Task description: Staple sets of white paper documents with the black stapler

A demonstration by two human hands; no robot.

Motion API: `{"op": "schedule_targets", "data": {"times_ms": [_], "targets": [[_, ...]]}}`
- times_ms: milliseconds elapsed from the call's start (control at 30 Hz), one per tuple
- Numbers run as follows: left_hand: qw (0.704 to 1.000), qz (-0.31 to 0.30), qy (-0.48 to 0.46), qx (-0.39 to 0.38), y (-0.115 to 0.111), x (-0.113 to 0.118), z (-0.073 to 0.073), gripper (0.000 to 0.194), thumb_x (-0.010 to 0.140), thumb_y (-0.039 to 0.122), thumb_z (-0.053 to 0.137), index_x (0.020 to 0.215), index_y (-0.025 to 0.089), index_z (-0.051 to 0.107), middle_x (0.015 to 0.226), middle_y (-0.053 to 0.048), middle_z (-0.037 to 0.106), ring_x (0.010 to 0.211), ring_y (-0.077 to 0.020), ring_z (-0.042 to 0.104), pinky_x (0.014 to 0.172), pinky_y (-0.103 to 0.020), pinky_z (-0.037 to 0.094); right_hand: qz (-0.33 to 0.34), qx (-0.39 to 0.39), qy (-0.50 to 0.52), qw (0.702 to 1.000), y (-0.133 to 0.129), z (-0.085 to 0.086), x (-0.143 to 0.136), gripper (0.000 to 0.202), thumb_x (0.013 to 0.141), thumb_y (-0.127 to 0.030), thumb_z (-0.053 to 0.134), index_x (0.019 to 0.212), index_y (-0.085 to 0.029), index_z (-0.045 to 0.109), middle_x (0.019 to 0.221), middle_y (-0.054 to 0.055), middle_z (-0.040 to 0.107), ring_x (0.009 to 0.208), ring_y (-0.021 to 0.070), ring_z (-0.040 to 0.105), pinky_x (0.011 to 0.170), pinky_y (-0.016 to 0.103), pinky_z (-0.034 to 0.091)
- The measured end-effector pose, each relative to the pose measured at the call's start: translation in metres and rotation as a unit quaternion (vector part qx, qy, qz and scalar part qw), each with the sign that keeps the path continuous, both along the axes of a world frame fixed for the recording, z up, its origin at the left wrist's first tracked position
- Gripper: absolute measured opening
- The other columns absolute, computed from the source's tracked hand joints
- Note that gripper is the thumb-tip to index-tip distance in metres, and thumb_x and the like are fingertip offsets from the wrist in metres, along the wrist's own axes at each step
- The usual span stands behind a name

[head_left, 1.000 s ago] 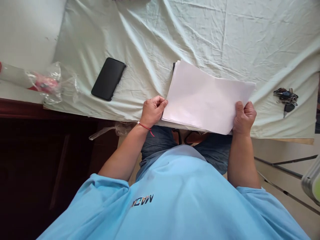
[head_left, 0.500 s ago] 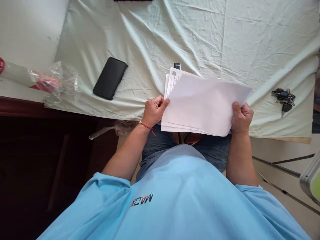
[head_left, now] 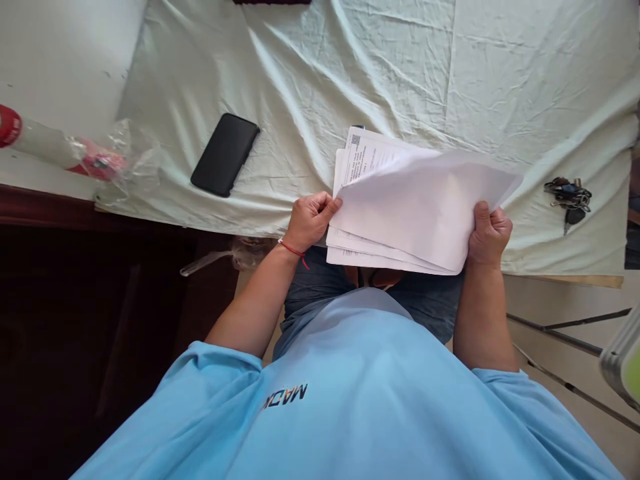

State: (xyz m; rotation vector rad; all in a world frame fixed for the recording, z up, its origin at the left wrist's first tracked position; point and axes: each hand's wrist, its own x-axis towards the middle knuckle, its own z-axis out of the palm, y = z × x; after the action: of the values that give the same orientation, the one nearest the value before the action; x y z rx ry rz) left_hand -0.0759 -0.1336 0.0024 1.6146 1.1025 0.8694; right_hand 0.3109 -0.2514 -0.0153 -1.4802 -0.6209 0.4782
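Note:
A stack of paper sheets (head_left: 395, 213) is held between my two hands, over the table's near edge and my lap. My left hand (head_left: 313, 219) pinches the left edge, thumb on top. On the right side my right hand (head_left: 490, 233) grips the stack with its thumb across the top sheet. The blank top sheet lies slanted and bowed, its right corner jutting past my right hand. Printed text shows on a sheet below it at the upper left. The fingers under the paper are hidden. Behind the stack's upper left corner, a small dark object (head_left: 359, 127) is mostly covered.
A pale cloth (head_left: 400, 80) with folds covers the table. A black phone (head_left: 225, 155) lies to the left and a bunch of keys (head_left: 569, 197) to the right. Farther left is a clear plastic wrapper (head_left: 117, 160) with red parts. Metal bars (head_left: 555, 333) stand below the table at right.
The top sheet has turned and shifted up and to the right, baring more printed text at upper left and more sheet edges below. My right hand has moved slightly right.

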Motion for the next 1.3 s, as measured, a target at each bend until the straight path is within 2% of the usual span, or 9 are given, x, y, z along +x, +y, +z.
{"op": "schedule_targets", "data": {"times_ms": [100,267,367,500,667,767,867,1100,1300], "targets": [[1.000,0.014,0.004,0.012,0.001,0.001,0.001,0.084,0.102,0.092,0.075,0.064,0.024,0.046,0.062,0.006,0.035,0.062,-0.0106,0.028,0.060,-0.032,0.024,0.002,0.001,-0.001,1.000,-0.002,-0.002,0.001,0.043,0.095,-0.062,0.098,0.086,-0.026,0.076,0.095,0.004,0.081,0.106,0.0219,0.077,0.101,0.040,0.070],[0.998,-0.014,-0.033,-0.052,-0.001,0.000,0.000,0.055,0.089,0.071,0.092,0.081,0.022,0.068,0.071,0.002,0.059,0.066,-0.0123,0.046,0.062,-0.029,0.036,0.011,-0.004,0.006,1.000,-0.001,-0.004,0.003,0.037,0.093,-0.062,0.098,0.091,-0.028,0.081,0.096,0.001,0.082,0.102,0.0222,0.079,0.100,0.042,0.072],[0.998,-0.009,-0.023,-0.055,-0.002,-0.001,-0.001,0.050,0.089,0.066,0.089,0.078,0.023,0.065,0.070,0.002,0.057,0.065,-0.0123,0.045,0.062,-0.029,0.035,0.011,0.006,0.004,1.000,0.000,-0.003,0.002,0.045,0.090,-0.066,0.100,0.087,-0.027,0.078,0.093,0.003,0.081,0.102,0.0218,0.077,0.099,0.039,0.071],[1.000,0.010,0.012,-0.014,-0.001,-0.001,0.001,0.057,0.099,0.069,0.079,0.071,0.023,0.058,0.066,0.004,0.047,0.065,-0.0120,0.038,0.062,-0.031,0.030,0.004,0.009,0.000,1.000,0.000,-0.001,0.001,0.051,0.089,-0.070,0.101,0.086,-0.025,0.077,0.092,0.003,0.082,0.101,0.0215,0.076,0.095,0.038,0.069],[1.000,0.014,0.020,0.006,0.000,0.000,0.006,0.068,0.103,0.071,0.078,0.065,0.023,0.047,0.065,0.005,0.036,0.065,-0.0112,0.029,0.062,-0.032,0.025,0.010,-0.004,-0.009,1.000,-0.002,-0.004,0.002,0.041,0.098,-0.062,0.096,0.091,-0.025,0.080,0.098,0.004,0.081,0.100,0.0204,0.076,0.096,0.038,0.068],[1.000,0.022,0.014,0.001,0.000,0.002,0.006,0.069,0.103,0.071,0.080,0.065,0.023,0.048,0.064,0.005,0.035,0.065,-0.0112,0.028,0.061,-0.032,0.024,0.008,-0.019,-0.005,1.000,-0.002,-0.005,0.003,0.034,0.102,-0.056,0.093,0.091,-0.027,0.080,0.098,0.003,0.079,0.100,0.0214,0.077,0.097,0.039,0.069],[0.999,0.042,0.006,0.000,-0.001,0.004,0.003,0.068,0.102,0.072,0.081,0.066,0.023,0.051,0.063,0.004,0.038,0.065,-0.0114,0.030,0.060,-0.032,0.025,0.008,-0.015,-0.006,1.000,-0.002,-0.002,0.001,0.038,0.099,-0.060,0.095,0.092,-0.025,0.082,0.095,0.003,0.080,0.097,0.0209,0.075,0.096,0.038,0.069],[0.997,0.038,-0.042,-0.049,0.001,0.004,-0.006,0.053,0.090,0.071,0.092,0.084,0.023,0.069,0.073,0.002,0.063,0.065,-0.0126,0.048,0.061,-0.029,0.039,0.009,-0.008,-0.006,1.000,-0.001,0.007,-0.006,0.046,0.093,-0.067,0.097,0.088,-0.025,0.079,0.095,0.005,0.082,0.107,0.0239,0.077,0.102,0.040,0.068],[0.999,0.041,-0.002,-0.002,0.008,0.003,-0.005,0.075,0.096,0.090,0.087,0.073,0.024,0.060,0.063,0.004,0.049,0.062,-0.0116,0.036,0.057,-0.031,0.027,0.007,-0.029,0.000,1.000,-0.002,0.006,-0.005,0.043,0.099,-0.066,0.094,0.090,-0.026,0.079,0.097,0.005,0.080,0.104,0.0236,0.076,0.100,0.041,0.069]]}}
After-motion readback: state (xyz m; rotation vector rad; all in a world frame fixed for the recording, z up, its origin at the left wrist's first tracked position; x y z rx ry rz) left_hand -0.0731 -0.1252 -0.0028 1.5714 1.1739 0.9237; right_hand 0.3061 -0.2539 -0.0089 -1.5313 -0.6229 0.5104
